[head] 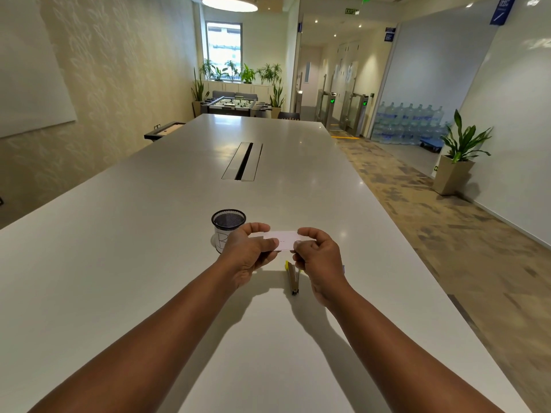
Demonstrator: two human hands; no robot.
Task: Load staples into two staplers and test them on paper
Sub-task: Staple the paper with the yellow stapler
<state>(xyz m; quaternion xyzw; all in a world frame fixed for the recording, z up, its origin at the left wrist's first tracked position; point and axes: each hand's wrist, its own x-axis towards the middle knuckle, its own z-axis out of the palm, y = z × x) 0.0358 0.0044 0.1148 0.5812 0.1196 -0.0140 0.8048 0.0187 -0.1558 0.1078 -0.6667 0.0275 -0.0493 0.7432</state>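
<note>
I hold a small white slip of paper up above the white table, pinched at both ends. My left hand grips its left end between thumb and fingers. My right hand grips its right end. A faint row of small marks runs across the slip. Beneath my hands a yellow stapler lies on the table, pointing away from me and partly hidden by my right hand. A second stapler is not in sight.
A black mesh cup with a white label stands just behind my left hand. Farther along the table is a cable slot. The table's right edge borders a carpeted aisle with a potted plant.
</note>
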